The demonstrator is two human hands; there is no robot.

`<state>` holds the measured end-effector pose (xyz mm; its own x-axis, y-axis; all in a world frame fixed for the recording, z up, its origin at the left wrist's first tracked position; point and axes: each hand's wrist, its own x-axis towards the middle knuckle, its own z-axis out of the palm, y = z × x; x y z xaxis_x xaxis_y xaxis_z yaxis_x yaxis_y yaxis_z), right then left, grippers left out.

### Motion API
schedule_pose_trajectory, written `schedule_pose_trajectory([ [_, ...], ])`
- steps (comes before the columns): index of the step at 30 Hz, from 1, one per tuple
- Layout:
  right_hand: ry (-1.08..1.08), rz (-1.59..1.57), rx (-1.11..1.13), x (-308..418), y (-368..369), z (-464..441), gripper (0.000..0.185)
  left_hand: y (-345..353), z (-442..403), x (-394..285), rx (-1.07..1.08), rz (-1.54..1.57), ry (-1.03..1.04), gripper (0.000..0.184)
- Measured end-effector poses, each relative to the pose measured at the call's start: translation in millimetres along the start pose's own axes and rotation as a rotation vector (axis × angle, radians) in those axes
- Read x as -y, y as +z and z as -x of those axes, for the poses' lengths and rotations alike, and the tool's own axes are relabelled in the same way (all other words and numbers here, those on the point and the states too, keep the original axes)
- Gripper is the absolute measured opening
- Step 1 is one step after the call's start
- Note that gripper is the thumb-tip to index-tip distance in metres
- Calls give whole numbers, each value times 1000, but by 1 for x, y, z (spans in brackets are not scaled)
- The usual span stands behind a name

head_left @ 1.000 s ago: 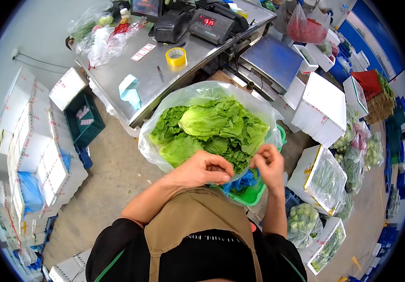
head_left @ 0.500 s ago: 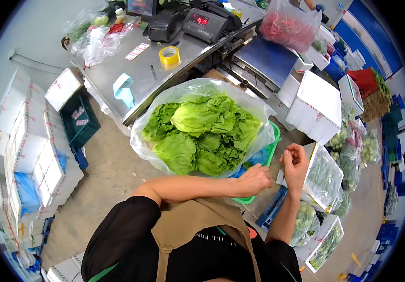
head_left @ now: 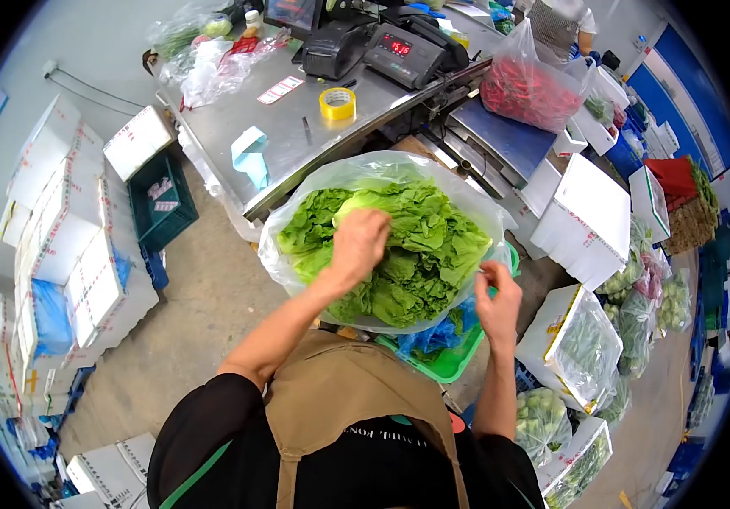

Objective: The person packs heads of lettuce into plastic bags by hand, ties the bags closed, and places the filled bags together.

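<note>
A large clear plastic bag stands open in front of me, full of green lettuce. My left hand is over the left part of the lettuce, its fingers curled at a pale head; whatever they hold is hidden. My right hand is at the bag's right edge, fingers bent together, and what is between them is too small to make out. Below the bag's right side sits a green basket with blue plastic in it.
A metal table bears yellow tape and a lit scale display. Red produce in a bag lies on a platform scale. Foam boxes line the right, more boxes the left. A person stands behind.
My left hand has moved from beside my right hand to over the lettuce. My right hand has come in to the bag's edge. The red produce bag now rests on the platform scale.
</note>
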<state>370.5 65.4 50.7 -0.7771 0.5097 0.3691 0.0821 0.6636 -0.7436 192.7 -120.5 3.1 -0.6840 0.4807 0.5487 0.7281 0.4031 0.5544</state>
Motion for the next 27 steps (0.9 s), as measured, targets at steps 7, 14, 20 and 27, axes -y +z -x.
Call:
schedule_pose_trajectory([
  [7, -163, -54, 53, 17, 56, -26, 16, 4, -11, 45, 25, -73, -3, 19],
  [14, -142, 17, 91, 19, 70, -37, 16, 7, -12, 63, 107, 43, -29, 22],
  [20, -189, 34, 33, 20, 79, -44, 15, -7, -11, 64, 141, 124, 11, 30],
  [27, -188, 56, 1, 16, 87, -51, 14, -20, -19, 82, 302, 342, -76, 31],
])
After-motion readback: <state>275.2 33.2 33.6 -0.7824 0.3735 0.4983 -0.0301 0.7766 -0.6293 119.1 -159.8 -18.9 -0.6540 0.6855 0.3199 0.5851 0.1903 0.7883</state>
